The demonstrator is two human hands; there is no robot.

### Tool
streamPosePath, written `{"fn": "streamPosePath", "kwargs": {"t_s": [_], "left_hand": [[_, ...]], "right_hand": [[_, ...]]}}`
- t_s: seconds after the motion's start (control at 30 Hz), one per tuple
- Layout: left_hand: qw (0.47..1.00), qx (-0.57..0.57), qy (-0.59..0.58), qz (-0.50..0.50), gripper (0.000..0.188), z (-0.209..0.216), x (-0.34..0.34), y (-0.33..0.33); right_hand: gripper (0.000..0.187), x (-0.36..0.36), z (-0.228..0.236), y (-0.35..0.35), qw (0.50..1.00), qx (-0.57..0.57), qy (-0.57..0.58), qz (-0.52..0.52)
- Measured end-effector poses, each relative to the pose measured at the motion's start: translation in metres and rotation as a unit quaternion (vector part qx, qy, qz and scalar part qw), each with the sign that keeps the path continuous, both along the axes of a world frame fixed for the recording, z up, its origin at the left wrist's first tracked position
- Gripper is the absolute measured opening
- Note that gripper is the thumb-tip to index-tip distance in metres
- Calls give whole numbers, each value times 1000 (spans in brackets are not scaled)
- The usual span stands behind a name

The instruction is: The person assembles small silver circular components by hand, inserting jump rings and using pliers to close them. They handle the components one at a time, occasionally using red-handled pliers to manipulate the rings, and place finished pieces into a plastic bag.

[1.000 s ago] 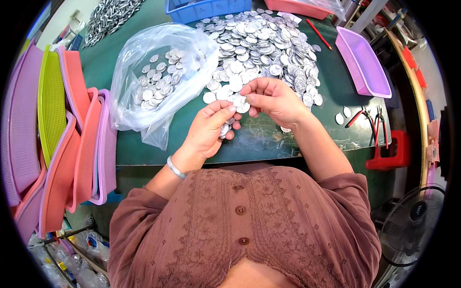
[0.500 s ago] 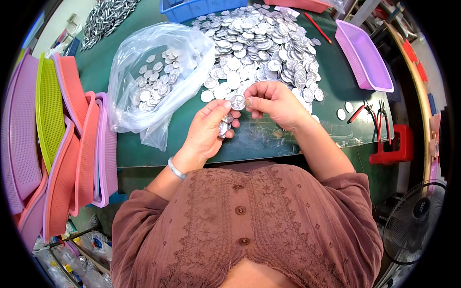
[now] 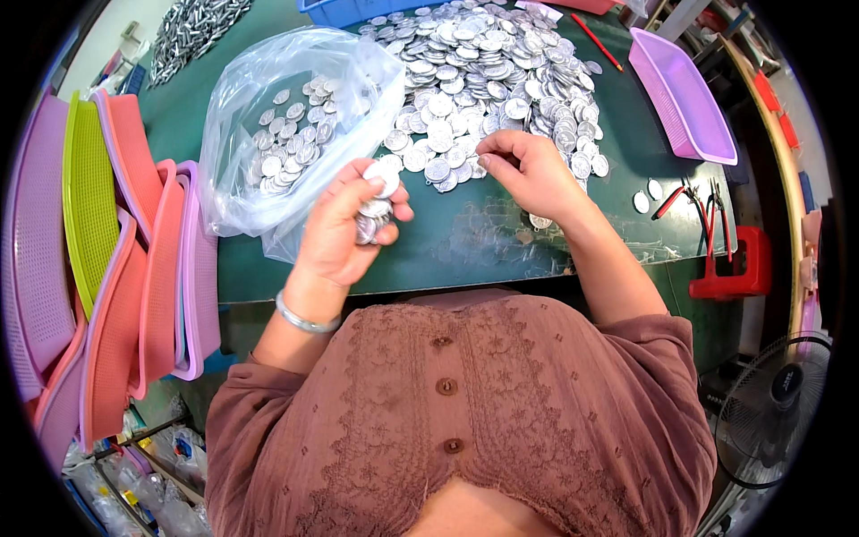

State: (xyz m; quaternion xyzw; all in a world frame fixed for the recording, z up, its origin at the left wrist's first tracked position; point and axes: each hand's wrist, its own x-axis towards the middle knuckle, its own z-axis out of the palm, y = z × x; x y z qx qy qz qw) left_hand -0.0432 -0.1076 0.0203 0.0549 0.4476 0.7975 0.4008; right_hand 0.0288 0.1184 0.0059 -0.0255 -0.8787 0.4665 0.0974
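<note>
Several round silver medallions (image 3: 385,182) are stacked in my left hand (image 3: 335,217), fingers curled around them and the thumb on top. A big pile of loose medallions (image 3: 483,63) spreads over the green table in front of me. At the pile's near edge is my right hand (image 3: 535,174), thumb and forefinger bent together in a pinch; whether anything sits between the tips is hidden. One medallion (image 3: 540,221) lies under my right wrist. Left of the pile, a clear plastic bag (image 3: 242,192) lies with its mouth spread and more medallions (image 3: 291,148) inside.
Pliers with red handles (image 3: 707,215), two loose discs (image 3: 641,202) and a purple basket (image 3: 689,98) are at the right. A red pencil-like stick (image 3: 595,40) lies behind. Stacked plastic baskets (image 3: 94,215) stand at the left. Small metal parts (image 3: 192,36) are heaped far left.
My hands have parted. The left has moved left and nearer the bag, with the medallions in it; the right has let go of the medallion both fingered and shifted right toward the pile.
</note>
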Motion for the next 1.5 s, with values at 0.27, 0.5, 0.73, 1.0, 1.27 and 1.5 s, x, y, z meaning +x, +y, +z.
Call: {"fn": "streamPosePath", "kwargs": {"t_s": [0.27,0.5,0.73,1.0,1.27,1.5], "left_hand": [[993,69,-7,98,25,29,-55,-33],[975,65,-105,184,18,15,-101,-42],[967,17,-95,234,14,5,-111,-33],[959,-54,-69,271,23,-11,-136,-31],[947,-67,-38,313,26,-10,-151,-29],[932,-33,-54,357,17,-17,-170,-35]], "right_hand": [[14,3,0,-1,999,38,24,-13],[14,9,6,1,999,17,-16,-34],[14,18,0,14,999,4,0,-47],[14,26,5,21,997,31,-2,-67],[15,29,10,31,995,57,-6,-88],[15,25,8,39,993,72,-16,-94]]}}
